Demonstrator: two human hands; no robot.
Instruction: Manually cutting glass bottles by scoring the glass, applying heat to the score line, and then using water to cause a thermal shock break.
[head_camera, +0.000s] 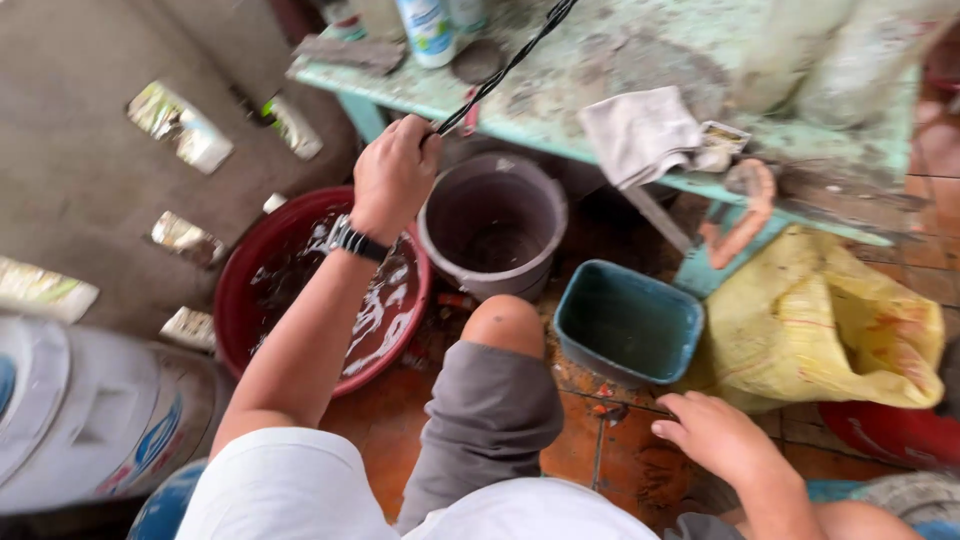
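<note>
Soft, even daylight; slight motion blur; edges stretched and distorted.

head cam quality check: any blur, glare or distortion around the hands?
Head view: strong wide-angle bending, table edge and wall lean outward. Left hand, gripping the dark cable, is fairly sharp; right hand is slightly soft. White glare on soapy water in the red basin; wall openings blown out. Soft daylight, no hard shadows.

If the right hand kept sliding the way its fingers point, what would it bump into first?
Probably the blue tub. The right hand rests near the tiled floor with its fingers aimed up and left, toward the tub's near corner. Depth is hard to judge, so it might slip just past it.
</note>
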